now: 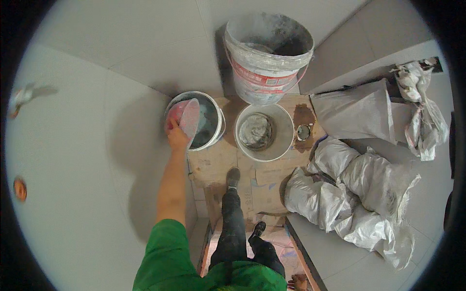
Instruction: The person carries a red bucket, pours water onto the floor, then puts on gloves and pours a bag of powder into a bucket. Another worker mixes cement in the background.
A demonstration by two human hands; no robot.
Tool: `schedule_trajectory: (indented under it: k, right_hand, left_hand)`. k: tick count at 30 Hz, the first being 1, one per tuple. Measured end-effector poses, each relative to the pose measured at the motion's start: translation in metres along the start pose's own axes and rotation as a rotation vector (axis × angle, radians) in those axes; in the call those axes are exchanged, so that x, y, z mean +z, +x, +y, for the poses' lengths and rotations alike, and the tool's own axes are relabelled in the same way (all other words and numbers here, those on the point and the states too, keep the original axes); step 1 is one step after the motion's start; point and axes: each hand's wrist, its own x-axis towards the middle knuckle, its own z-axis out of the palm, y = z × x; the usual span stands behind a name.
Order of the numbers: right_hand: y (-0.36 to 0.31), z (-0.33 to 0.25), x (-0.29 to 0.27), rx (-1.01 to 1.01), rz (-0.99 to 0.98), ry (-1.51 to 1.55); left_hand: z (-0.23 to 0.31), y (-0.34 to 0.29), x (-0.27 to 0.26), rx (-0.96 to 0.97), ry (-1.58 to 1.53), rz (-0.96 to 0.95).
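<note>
Left hand [177, 137] in action at the left, fingers closed on the near rim of a pinkish-red plastic bowl [190, 116]! That bowl sits right at the fingertips, just beyond the wrist, tilted with its mouth facing right, over a white bucket [219, 127] with greyish liquid [207, 119] inside. Moving right, a dark shoe [233, 178] is planted on the brown cardboard [213, 167]. Next, a white tub [283, 138] with a grey, paste-like mass [256, 130] in its bottom, and close behind it a tall, grey-smeared pail [264, 80] with red bands and a wire handle. Down at the lower edge, what looks like the right hand [298, 282] peeks in; too little shows to tell whether it grips anything. Beside the tub, a round fitting [303, 132] sits by a dark patch. Far right: silvery woven sacks [318, 196] bunch together, and above them a flat-sided grey bag [357, 110] leans near crumpled plastic [423, 109].
</note>
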Motion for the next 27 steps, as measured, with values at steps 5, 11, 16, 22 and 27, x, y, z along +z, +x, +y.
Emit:
schedule_trajectory:
  k: [5,11,16,22,27]
  right_hand:
    - [-0.063,-0.054,0.033,0.152,0.063,0.013]
    - [-0.076,-0.069,0.039,0.230,-0.011,0.208]
    - [-0.061,-0.061,0.039,0.108,0.010,0.079]
    - [-0.039,-0.061,0.037,0.132,0.038,0.086]
    - [-0.045,-0.074,0.031,0.157,0.023,0.112]
  left_hand:
    - [0.009,0.048,0.031,-0.066,0.090,-0.188]
    - [-0.012,0.062,0.072,-0.145,0.009,-0.254]
    - [-0.030,0.063,0.094,-0.122,-0.080,-0.289]
    - [-0.058,0.069,0.115,-0.347,-0.404,-0.244]
    - [-0.084,0.052,0.103,-0.579,-0.863,-0.331]
